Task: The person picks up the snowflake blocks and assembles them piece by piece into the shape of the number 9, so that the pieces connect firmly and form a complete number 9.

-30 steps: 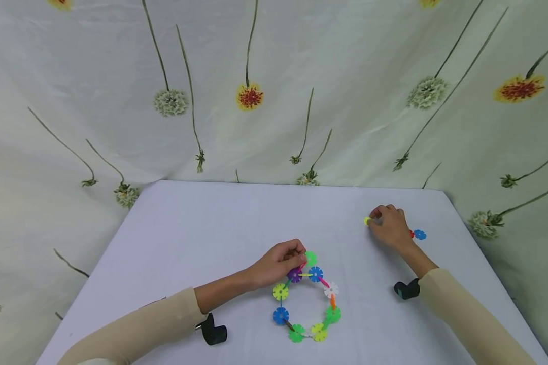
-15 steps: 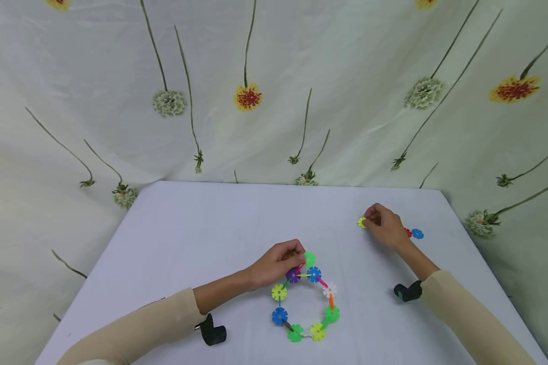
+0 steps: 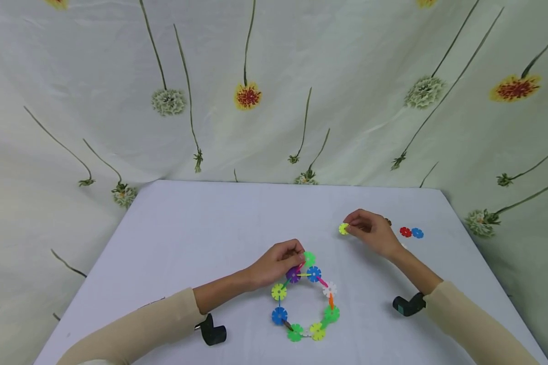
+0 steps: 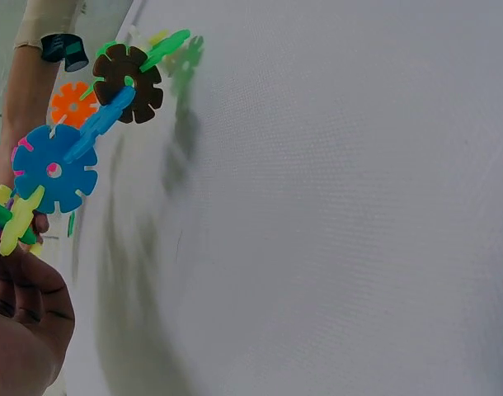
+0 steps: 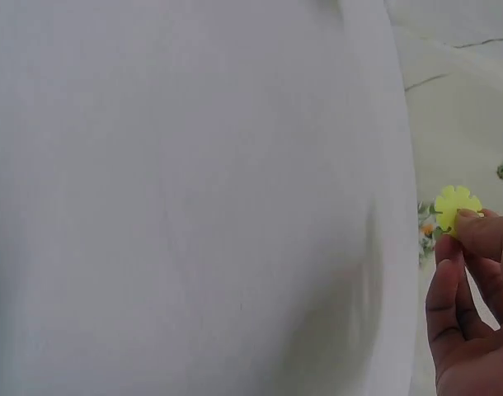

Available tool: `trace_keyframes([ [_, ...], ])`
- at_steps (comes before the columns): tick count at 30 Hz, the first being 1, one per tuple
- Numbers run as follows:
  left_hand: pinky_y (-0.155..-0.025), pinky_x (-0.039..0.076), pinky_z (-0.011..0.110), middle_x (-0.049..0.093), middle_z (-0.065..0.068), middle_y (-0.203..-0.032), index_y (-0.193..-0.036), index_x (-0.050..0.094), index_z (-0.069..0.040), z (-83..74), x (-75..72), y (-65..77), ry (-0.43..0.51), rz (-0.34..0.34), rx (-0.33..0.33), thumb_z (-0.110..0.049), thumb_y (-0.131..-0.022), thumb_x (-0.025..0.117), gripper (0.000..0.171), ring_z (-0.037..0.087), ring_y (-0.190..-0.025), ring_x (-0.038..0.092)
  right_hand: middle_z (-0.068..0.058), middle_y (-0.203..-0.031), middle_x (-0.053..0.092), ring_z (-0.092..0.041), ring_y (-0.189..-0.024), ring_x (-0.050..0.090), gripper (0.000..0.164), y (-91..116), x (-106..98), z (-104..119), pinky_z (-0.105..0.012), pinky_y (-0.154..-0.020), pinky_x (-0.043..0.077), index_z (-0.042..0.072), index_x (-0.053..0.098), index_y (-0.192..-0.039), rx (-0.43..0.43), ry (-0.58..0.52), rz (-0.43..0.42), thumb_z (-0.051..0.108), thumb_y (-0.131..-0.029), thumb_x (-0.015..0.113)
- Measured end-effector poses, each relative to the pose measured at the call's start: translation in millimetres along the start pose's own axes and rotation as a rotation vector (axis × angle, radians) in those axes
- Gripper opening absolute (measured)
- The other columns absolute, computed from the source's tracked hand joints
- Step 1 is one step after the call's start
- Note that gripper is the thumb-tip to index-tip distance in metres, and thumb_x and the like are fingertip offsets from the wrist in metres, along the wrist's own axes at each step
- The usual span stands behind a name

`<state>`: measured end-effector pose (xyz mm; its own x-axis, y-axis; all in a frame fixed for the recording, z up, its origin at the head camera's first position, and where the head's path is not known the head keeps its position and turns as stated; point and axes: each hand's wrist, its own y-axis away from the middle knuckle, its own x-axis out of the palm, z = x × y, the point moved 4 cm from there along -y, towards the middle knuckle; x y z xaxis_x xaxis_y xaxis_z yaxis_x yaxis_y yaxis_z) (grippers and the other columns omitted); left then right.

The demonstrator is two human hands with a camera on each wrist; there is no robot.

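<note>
My left hand [image 3: 274, 263] pinches the top of a ring of slotted plastic snowflake discs [image 3: 279, 316], linked edge to edge in many colours. Its fingertips are by a pink disc, which sits between a purple disc [image 3: 294, 275] and a light green disc [image 3: 309, 259]. In the left wrist view, the blue disc [image 4: 55, 169] of the ring shows beyond the fingers. To the right and farther back, my right hand [image 3: 374, 235] pinches a loose yellow disc [image 3: 343, 228] between thumb and fingers, above the table. The right wrist view shows this yellow disc [image 5: 456, 206] at the thumb tip.
A red disc [image 3: 405, 232] and a blue disc [image 3: 417, 233] lie side by side behind the right wrist. A brown disc [image 3: 388, 221] and a pale piece [image 3: 404, 246] are partly hidden by it. Floral cloth [image 3: 274, 137] hangs behind the white table [image 3: 201, 218].
My right hand has moved left and slightly nearer with the yellow disc, uncovering the red disc and parts of the brown and pale pieces. The left hand and ring have barely moved.
</note>
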<state>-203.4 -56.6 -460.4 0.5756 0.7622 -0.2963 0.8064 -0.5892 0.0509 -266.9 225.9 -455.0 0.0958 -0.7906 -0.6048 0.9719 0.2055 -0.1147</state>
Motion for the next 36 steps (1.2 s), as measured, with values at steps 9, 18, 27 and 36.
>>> trace_keyframes([
  [9, -0.081, 0.050, 0.019, 0.064, 0.002, -0.097, -0.113, 0.065, -0.005, 0.8, -0.3, -2.5, 0.005, -0.006, -0.012, -0.021, -0.110, 0.057, 0.018, 0.010, -0.083, 0.058, -0.008, -0.106, 0.077, -0.019, -0.097, 0.072, 0.011, 24, 23, 46, -0.024, -0.083, 0.061, 0.013, 0.073, -0.111, -0.131, -0.187, 0.182, 0.013, -0.100, 0.076],
  [18, -0.081, 0.050, 0.018, 0.065, 0.008, -0.098, -0.113, 0.064, -0.002, -0.2, 1.4, -2.2, 0.004, 0.000, 0.008, -0.019, -0.111, 0.056, 0.019, 0.011, -0.083, 0.057, -0.004, -0.103, 0.077, -0.015, -0.097, 0.072, 0.008, 33, 36, 61, -0.027, -0.082, 0.059, 0.017, 0.075, -0.108, -0.211, -0.208, 0.230, 0.013, -0.101, 0.075],
  [27, -0.077, 0.048, 0.019, 0.064, 0.005, -0.092, -0.109, 0.066, -0.002, -1.5, 2.0, -3.2, -0.023, -0.015, 0.010, -0.019, -0.109, 0.058, 0.019, 0.010, -0.079, 0.055, -0.004, -0.105, 0.078, -0.015, -0.099, 0.073, 0.009, 37, 41, 66, -0.027, -0.086, 0.061, 0.016, 0.076, -0.108, -0.238, -0.231, 0.260, 0.011, -0.101, 0.074],
  [36, -0.072, 0.045, 0.019, 0.059, -0.002, -0.085, -0.105, 0.068, -0.006, -5.7, 1.9, -2.2, -0.054, -0.027, 0.019, -0.019, -0.109, 0.060, 0.015, 0.006, -0.074, 0.051, -0.008, -0.102, 0.080, -0.010, -0.094, 0.075, 0.012, 41, 41, 73, -0.027, -0.091, 0.063, 0.019, 0.079, -0.105, -0.316, -0.143, 0.221, 0.009, -0.098, 0.078],
])
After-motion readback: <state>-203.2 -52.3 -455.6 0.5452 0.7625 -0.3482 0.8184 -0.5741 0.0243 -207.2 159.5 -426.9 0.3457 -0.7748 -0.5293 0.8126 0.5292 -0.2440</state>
